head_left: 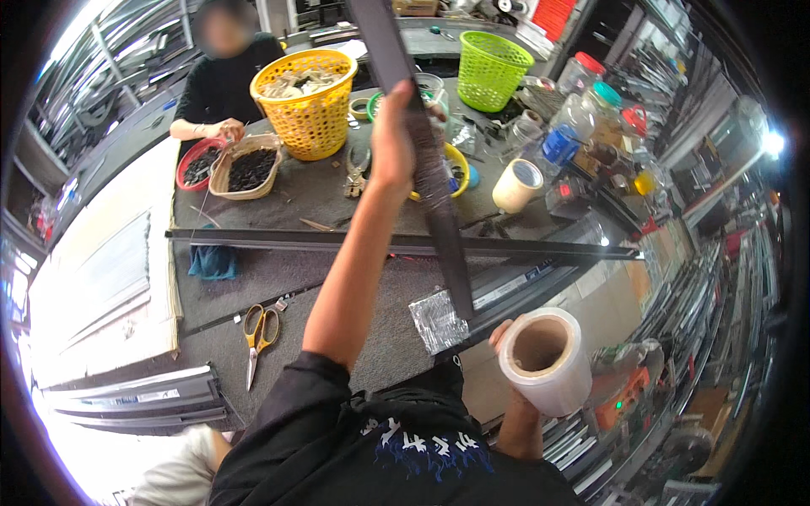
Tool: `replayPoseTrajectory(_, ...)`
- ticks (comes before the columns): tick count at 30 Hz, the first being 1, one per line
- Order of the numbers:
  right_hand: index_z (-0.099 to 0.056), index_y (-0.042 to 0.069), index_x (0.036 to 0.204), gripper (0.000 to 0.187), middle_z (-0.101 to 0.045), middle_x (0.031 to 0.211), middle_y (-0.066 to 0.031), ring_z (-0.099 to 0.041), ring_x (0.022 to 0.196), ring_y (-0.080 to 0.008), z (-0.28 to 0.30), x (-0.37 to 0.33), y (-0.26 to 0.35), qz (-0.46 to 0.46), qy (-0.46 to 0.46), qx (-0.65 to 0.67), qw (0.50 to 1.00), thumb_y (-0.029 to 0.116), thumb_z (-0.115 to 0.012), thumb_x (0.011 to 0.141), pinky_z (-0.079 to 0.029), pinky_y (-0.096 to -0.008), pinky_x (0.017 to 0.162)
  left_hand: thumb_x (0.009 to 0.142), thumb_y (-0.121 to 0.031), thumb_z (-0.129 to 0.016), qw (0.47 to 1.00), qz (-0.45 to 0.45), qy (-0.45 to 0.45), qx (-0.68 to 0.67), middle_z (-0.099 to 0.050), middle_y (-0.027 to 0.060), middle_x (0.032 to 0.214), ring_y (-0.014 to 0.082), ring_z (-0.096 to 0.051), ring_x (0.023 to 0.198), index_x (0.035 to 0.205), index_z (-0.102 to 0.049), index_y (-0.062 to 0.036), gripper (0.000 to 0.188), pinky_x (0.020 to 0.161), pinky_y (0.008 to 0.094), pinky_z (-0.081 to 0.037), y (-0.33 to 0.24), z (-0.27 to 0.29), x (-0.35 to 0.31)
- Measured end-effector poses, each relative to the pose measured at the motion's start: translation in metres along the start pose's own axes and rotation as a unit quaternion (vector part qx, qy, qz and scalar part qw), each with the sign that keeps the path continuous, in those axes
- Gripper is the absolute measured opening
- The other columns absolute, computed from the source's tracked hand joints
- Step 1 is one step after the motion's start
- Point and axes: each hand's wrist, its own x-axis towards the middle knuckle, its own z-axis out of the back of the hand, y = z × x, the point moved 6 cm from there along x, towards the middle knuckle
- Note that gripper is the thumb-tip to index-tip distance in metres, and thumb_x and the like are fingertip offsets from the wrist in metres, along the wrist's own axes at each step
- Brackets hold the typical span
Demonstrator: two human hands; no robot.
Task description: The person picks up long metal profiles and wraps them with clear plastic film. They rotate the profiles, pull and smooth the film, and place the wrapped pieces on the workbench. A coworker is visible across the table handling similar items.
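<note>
My left hand [393, 142] grips a long dark bar [439, 211], held up at a slant over the table. Clear film looks wound around the bar's middle, just below my hand. At the lower right, my right hand [499, 335] holds a roll of clear stretch film [558, 371] by its side. The cardboard core faces up, and the roll hides most of that hand. Beneath the raised bar, another dark bar [540, 248] lies across the table. A film-wrapped bundle end [437, 322] rests near the raised bar's lower tip.
Yellow-handled scissors [261, 331] lie front left. Across the table, a co-worker's hand [228, 129] is at a red bowl [183, 173], beside a basket of black pieces [224, 187]. Yellow [308, 122] and green baskets [492, 76], a tape roll [516, 187] and plastic jars [582, 72] stand farther back.
</note>
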Motion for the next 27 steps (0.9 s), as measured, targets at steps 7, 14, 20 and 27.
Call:
replayPoseTrajectory(7,-0.047,-0.005,0.145,0.059,-0.060,0.133,-0.0175,-0.060,0.124,-0.0278,0.059,-0.022,-0.028,-0.058,-0.174,0.042,0.982,0.028,-0.059,0.099,-0.052,-0.0398,0.105,0.098,-0.044,-0.059,0.994,-0.046,0.073,-0.062,-0.062,0.0116,0.090,0.0254,-0.065,0.079,0.126,-0.054,0.0009,0.054,0.066,0.0378,-0.058,-0.053,0.018,-0.078)
replayPoseTrajectory(14,-0.061,-0.003,0.123,0.035,-0.068,0.118,-0.0145,-0.064,0.111,-0.0196,-0.018,0.060,-0.072,-0.283,-0.019,-0.134,0.950,0.011,-0.059,0.091,-0.048,-0.0324,0.099,0.102,-0.057,-0.044,0.958,-0.253,0.119,-0.057,-0.055,0.0151,0.077,0.0301,-0.062,0.058,0.125,-0.042,-0.0013,0.060,0.053,0.0428,-0.054,-0.118,0.067,-0.179)
replayPoseTrajectory(20,-0.063,-0.007,0.107,0.026,-0.072,0.087,-0.0267,-0.074,0.071,-0.0335,-0.095,0.104,-0.141,-0.412,0.154,-0.285,0.851,0.013,-0.057,0.090,-0.058,-0.0451,0.074,0.098,-0.050,-0.045,0.941,-0.312,-0.127,0.024,-0.049,0.0099,0.080,0.0220,-0.054,0.059,0.116,-0.045,0.0005,0.054,0.054,0.0315,-0.044,-0.176,0.140,-0.244)
replayPoseTrajectory(27,-0.067,-0.004,0.106,0.042,-0.072,0.073,-0.0135,-0.072,0.064,-0.0207,-0.126,0.106,-0.182,-0.453,0.272,-0.351,0.773,0.036,-0.069,0.093,-0.056,-0.0362,0.065,0.103,-0.047,-0.045,0.902,-0.357,-0.244,0.016,-0.047,0.0123,0.097,0.0234,-0.052,0.080,0.121,-0.045,0.0019,0.052,0.071,0.0383,-0.045,-0.202,0.212,-0.309)
